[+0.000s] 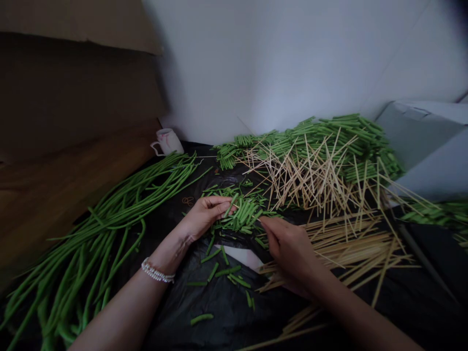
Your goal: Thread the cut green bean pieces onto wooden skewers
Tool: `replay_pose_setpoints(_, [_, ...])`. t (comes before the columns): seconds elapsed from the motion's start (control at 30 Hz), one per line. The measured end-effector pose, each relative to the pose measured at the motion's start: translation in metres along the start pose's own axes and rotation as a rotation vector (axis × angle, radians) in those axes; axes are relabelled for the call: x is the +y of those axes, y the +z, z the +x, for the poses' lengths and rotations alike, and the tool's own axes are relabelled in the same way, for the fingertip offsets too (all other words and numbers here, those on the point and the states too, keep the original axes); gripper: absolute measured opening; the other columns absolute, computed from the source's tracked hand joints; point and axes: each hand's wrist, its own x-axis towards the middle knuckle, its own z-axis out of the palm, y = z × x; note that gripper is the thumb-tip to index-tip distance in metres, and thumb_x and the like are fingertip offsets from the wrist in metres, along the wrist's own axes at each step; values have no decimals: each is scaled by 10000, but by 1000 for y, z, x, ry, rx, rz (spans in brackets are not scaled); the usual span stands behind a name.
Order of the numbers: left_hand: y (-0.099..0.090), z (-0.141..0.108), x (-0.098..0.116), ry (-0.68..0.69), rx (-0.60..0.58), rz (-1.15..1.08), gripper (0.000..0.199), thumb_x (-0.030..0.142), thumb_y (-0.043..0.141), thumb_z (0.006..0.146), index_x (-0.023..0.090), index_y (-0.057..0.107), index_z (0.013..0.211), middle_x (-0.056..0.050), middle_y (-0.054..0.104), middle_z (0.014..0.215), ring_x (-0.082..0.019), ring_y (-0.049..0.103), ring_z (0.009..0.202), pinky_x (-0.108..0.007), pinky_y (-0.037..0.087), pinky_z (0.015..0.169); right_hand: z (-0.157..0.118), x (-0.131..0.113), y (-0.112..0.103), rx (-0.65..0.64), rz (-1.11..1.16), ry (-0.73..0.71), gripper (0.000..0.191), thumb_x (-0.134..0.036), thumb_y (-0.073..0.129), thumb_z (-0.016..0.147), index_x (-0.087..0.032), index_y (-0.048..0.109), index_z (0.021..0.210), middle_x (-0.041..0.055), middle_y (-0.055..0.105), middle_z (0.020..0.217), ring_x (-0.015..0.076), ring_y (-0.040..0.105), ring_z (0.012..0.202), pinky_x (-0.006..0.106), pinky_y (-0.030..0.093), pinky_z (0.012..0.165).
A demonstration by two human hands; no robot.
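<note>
Between my two hands runs a row of cut green bean pieces [245, 214] threaded on a wooden skewer, most of which is hidden. My left hand [208, 212], with a beaded bracelet on its wrist, pinches a bean piece at the row's left end. At the right end my right hand [288, 243] is closed around the skewer. Loose cut bean pieces [228, 271] lie below and behind the hands on black plastic sheeting [171, 312]. Under the right hand and to its right are bare wooden skewers [351, 248].
Long uncut beans [120, 204] spread along the left. At the back, a heap of skewered beans [329, 141] leans by the wall, sticks pointing toward me. A white mug [169, 142] stands back left, rubber bands [187, 200] nearer. A white box [431, 141] is at right.
</note>
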Motion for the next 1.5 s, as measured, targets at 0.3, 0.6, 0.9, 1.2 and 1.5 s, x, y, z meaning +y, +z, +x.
replay_pose_setpoints(0.3, [4,-1,0,-25,-12,29,322,309,851,603,152,760,869,-47,737,778,-123,641,708,-251,484,712,0,-2,0,-21,12,6,305,-101,421,874,-221,661,1019,42,705,854,154,651,779,232,475,708])
replay_pose_setpoints(0.6, [4,0,1,-64,-10,-41,296,272,868,580,132,723,797,-15,698,721,-95,627,660,-217,481,670,0,-2,1,-33,42,15,304,-114,400,899,-205,657,1032,55,706,903,162,649,836,253,474,780])
replay_pose_setpoints(0.9, [2,1,1,-58,21,-161,322,176,871,576,136,739,867,-11,703,748,-83,620,680,-190,475,649,-1,-1,2,0,45,15,308,-106,411,892,-199,660,1048,62,707,921,167,660,864,256,482,808])
replay_pose_setpoints(1.2, [3,-1,0,-65,46,-145,310,163,875,561,134,752,845,-17,709,758,-91,622,696,-201,476,668,-1,0,3,31,47,-1,309,-126,402,901,-205,669,1037,60,702,877,162,653,811,249,485,752])
replay_pose_setpoints(1.5, [7,-1,1,-31,24,-128,259,247,867,590,125,743,781,-28,710,727,-98,618,656,-214,483,659,0,-1,2,11,23,5,307,-121,408,887,-216,667,1021,49,698,855,151,641,775,227,466,705])
